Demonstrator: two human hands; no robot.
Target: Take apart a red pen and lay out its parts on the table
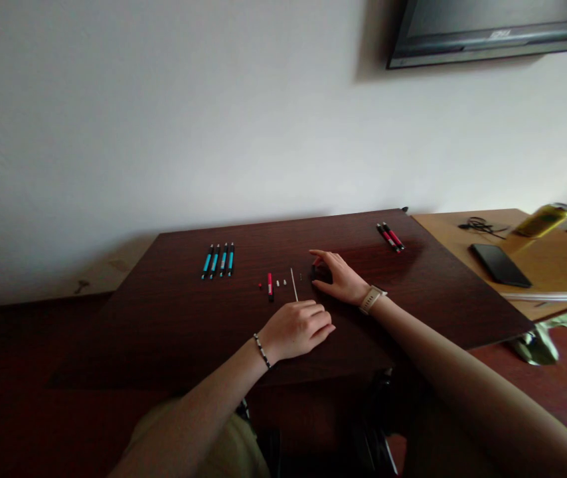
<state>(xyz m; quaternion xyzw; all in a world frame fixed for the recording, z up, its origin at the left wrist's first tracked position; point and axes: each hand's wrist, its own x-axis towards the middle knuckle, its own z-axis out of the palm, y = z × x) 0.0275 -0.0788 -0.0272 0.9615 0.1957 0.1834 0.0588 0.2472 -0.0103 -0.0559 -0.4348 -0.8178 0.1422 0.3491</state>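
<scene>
Between my hands and the blue pens, a red pen barrel (270, 286) lies with a small red piece (260, 286), two small white pieces (281, 283), a thin white refill (294, 284) and tiny bits (301, 277). My left hand (302, 326) rests on the table just below the refill, fingers curled together; what they hold, if anything, is hidden. My right hand (337, 276) is to the right of the small bits, thumb and fingers apart, near a dark shape I cannot make out. Several blue pens (218, 261) stand in a row at the left. Red pens (390, 238) lie at the back right.
The dark wooden table (188, 332) meets the wall behind. On a lighter table (443, 232) at the right are a phone (500, 265), a black cable (480, 226) and a yellow can (543, 220). A screen (492, 33) hangs above.
</scene>
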